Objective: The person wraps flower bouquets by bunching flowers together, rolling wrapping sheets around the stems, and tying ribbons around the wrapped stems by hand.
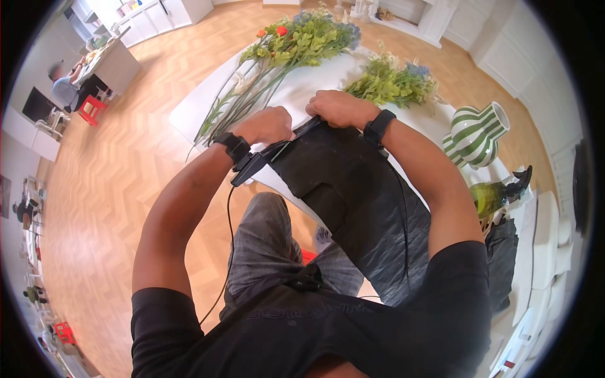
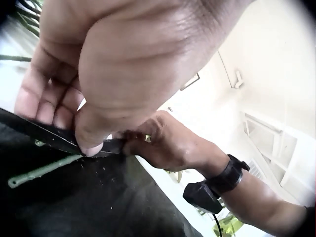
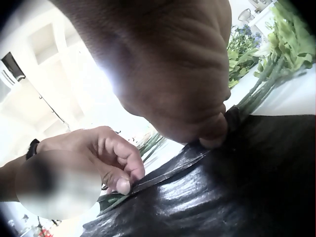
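A glossy black sheet (image 1: 372, 189), its far edge folded into a narrow strip, stretches from the white table down over the person's lap. The left hand (image 1: 268, 125) pinches that folded edge at its left part, thumb on the near side in the left wrist view. Farther right along the same edge, the right hand (image 1: 343, 108) grips it, with the thumb (image 3: 213, 132) pressed on the sheet. A short green stem (image 2: 44, 171) pokes out from under the strip beside the left thumb. The right fingertips are hidden behind the edge.
Long-stemmed flowers with orange-red blooms (image 1: 302, 41) lie across the white table (image 1: 189, 113); a leafy bunch (image 1: 394, 82) lies beyond the right hand. At right stand a green-striped vase (image 1: 472, 135) and a yellow-green spray bottle (image 1: 488, 198), near more black sheeting (image 1: 502, 252).
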`<state>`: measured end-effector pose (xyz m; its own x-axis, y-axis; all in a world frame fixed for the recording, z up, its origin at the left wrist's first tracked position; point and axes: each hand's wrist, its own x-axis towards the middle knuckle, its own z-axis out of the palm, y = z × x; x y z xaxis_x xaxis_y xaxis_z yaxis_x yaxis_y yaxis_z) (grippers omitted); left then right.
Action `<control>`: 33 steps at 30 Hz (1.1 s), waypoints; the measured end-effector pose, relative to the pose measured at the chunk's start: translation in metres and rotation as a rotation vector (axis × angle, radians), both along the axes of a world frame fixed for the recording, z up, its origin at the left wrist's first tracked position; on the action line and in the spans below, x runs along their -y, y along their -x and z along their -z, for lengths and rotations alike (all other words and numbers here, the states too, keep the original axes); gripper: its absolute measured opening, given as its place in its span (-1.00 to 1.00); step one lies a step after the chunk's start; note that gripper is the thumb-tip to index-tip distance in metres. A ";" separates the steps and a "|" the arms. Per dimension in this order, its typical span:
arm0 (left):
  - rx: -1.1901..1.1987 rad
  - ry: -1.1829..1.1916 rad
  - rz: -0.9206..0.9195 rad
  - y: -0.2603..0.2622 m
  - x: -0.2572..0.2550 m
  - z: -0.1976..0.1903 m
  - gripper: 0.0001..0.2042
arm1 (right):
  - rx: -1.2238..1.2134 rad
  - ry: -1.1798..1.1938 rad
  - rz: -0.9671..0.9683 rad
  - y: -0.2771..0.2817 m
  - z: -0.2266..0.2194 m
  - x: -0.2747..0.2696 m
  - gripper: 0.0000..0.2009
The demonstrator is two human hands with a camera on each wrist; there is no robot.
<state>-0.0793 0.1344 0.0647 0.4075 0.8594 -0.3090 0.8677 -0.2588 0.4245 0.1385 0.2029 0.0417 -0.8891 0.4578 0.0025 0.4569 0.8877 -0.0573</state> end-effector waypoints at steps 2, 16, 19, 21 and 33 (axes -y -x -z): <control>-0.004 -0.082 0.051 0.001 0.000 0.008 -0.78 | -0.045 -0.029 -0.056 -0.001 0.000 0.002 -0.87; -0.211 -0.322 0.163 -0.017 0.014 0.014 -0.82 | -0.120 0.041 -0.006 -0.005 -0.001 0.005 -0.84; -0.257 -0.363 0.142 -0.018 0.016 0.015 -0.84 | -0.129 0.046 -0.020 -0.005 0.001 -0.001 -0.84; -0.273 -0.445 0.132 -0.018 0.016 0.017 -0.85 | -0.109 0.044 -0.021 -0.004 -0.003 -0.003 -0.84; -0.259 -0.429 0.127 0.000 -0.013 0.016 -0.85 | -0.120 0.223 0.161 0.002 -0.016 -0.016 -0.85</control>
<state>-0.0797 0.1474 0.0485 0.4734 0.8797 -0.0443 0.8808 -0.4724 0.0328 0.1369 0.2186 0.0579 -0.8045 0.5938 -0.0132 0.5688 0.7638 -0.3052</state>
